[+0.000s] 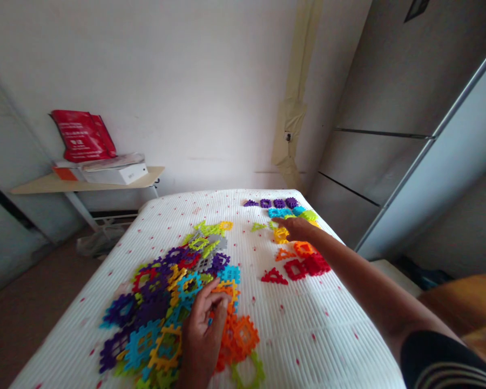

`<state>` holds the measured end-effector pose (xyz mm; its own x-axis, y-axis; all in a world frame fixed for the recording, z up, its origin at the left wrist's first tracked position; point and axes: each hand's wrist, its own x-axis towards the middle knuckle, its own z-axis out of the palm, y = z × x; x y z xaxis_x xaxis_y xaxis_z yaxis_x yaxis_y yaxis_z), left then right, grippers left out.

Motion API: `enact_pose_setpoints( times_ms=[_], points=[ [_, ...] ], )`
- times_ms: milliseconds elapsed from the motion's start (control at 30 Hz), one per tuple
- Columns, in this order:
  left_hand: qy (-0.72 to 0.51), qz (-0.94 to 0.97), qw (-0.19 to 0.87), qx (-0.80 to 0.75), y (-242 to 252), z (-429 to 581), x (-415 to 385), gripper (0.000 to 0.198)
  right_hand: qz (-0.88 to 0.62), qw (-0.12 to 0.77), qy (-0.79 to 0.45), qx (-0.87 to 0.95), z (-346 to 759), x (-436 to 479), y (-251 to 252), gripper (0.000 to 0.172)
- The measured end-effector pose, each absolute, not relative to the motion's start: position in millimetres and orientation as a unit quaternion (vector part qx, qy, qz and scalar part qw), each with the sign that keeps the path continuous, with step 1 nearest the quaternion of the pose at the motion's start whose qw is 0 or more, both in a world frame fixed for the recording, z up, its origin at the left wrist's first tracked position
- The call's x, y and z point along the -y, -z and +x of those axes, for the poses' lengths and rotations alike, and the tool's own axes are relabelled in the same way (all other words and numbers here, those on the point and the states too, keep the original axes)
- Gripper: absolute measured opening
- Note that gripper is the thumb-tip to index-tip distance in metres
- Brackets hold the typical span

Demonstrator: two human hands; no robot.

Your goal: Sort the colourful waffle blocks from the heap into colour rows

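A heap of colourful interlocking plastic tiles (174, 292) lies on a white mattress (308, 335). My left hand (202, 324) rests on the heap's right edge, its fingers curled onto orange and blue tiles. Far out to the right, my right hand (294, 228) reaches over sorted groups, fingers down next to a yellow tile (281, 235). Around it lie orange tiles (303, 248), red tiles (303, 267), a red triangle (274, 277), green tiles (310, 215), cyan tiles (279, 212) and purple tiles (277, 203).
A wooden shelf (40, 185) at the back left carries a white box (117, 174) and a red bag (83, 135). A grey wardrobe (409, 135) stands close to the mattress on the right. A wooden surface (470, 302) is at the lower right.
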<state>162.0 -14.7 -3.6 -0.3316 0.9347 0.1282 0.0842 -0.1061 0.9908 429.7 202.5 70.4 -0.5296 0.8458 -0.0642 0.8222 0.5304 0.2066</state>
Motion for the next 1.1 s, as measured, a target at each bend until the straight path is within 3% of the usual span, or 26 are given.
enact_pose_setpoints(
  times_ms=[567, 667, 900, 1000, 1100],
  points=[
    [-0.596, 0.452, 0.355, -0.561, 1.6, 162.3, 14.9, 0.05, 0.489, 0.06, -0.038, -0.869, 431.8, -198.6, -72.0, 0.068],
    [-0.591, 0.454, 0.359, -0.562, 1.8, 162.0, 15.9, 0.049, 0.48, -0.014, 0.036, -0.876, 425.2, -188.7, -83.9, 0.068],
    [-0.567, 0.461, 0.365, -0.577, -6.5, 161.9, 16.2, 0.042, 0.215, -0.297, 0.498, -0.786, 356.2, -114.4, -84.3, 0.068],
    [-0.558, 0.481, 0.342, -0.583, -10.4, 160.0, 17.1, 0.041, 0.133, -0.365, 0.571, -0.723, 321.7, -82.7, -66.1, 0.072],
    [-0.569, 0.475, 0.327, -0.586, -9.7, 156.7, 18.5, 0.042, 0.11, -0.382, 0.567, -0.722, 301.2, -60.8, -52.8, 0.077]
  ],
)
